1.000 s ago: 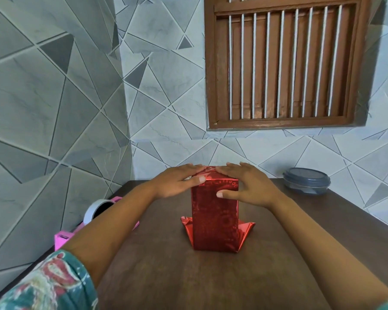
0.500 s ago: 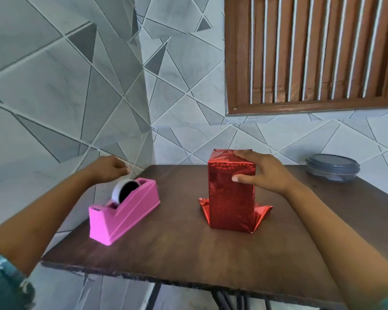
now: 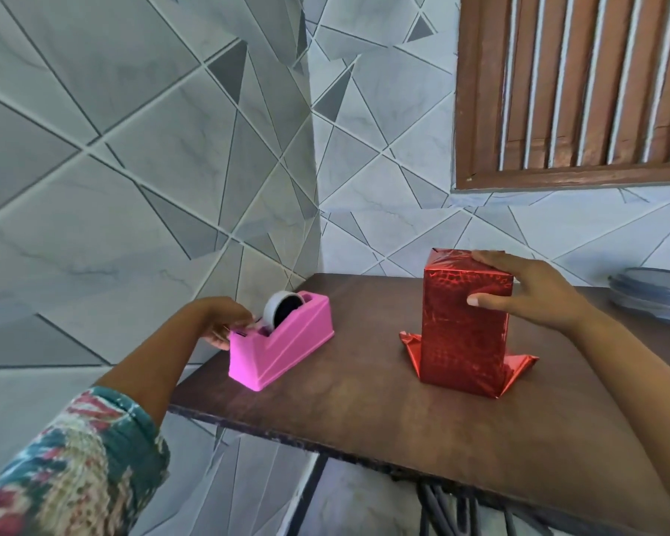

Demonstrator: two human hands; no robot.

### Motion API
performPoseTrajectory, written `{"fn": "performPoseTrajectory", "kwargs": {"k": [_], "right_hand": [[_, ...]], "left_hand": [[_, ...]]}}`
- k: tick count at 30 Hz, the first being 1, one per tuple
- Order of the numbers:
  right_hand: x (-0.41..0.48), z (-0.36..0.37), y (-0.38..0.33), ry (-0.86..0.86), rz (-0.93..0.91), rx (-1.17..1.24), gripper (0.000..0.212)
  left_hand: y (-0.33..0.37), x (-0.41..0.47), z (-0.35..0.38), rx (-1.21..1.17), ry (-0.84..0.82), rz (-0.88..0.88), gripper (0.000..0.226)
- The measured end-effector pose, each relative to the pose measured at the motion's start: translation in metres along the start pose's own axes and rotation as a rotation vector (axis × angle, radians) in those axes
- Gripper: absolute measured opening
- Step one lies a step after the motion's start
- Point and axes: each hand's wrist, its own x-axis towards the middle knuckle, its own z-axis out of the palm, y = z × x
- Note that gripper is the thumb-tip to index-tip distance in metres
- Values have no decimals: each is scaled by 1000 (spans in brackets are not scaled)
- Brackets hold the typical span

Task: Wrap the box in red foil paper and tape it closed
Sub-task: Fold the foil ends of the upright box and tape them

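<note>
Your left hand (image 3: 225,323) has come down from behind the roll to the cutter end of the pink dispenser (image 3: 283,342), and your view has swung left with it. Its fingers are curled at the blade, but you cannot tell from here whether they have the tape (image 3: 277,309) end pinched or are only touching it. Your right hand (image 3: 530,295) clasps the box (image 3: 465,323), fingers over the folded top and thumb pressed across the front face, pinning that fold. The box stands upright near the middle of the table (image 3: 364,404), well apart from the dispenser, with the foil (image 3: 519,367) at its base splayed out in two loose flaps. This looks like the taping step for the top end: next you need to draw out a strip, tear it on the blade, and carry it across without easing your right hand, or the fold may spring open. The table is dark brown wood, set into a corner of grey tiled wall (image 3: 132,168); a lidded grey tub (image 3: 654,299) sits far right, under a brown slatted shutter (image 3: 577,90).
</note>
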Motion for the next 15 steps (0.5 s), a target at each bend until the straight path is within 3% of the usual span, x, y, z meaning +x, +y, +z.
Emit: {"fn": "performPoseTrajectory", "kwargs": {"k": [6,11,15], "right_hand": [[-2,0,0,10,12,7,69],[-2,0,-1,2,23,24,68],[-1,1,0,1,28,28,69]], "left_hand": [[2,-4,-6,-128,-82,-39,12],[-11,-7,1,-497,-78,-12,2],[-29,1,14,-794,-12,62,20]]}}
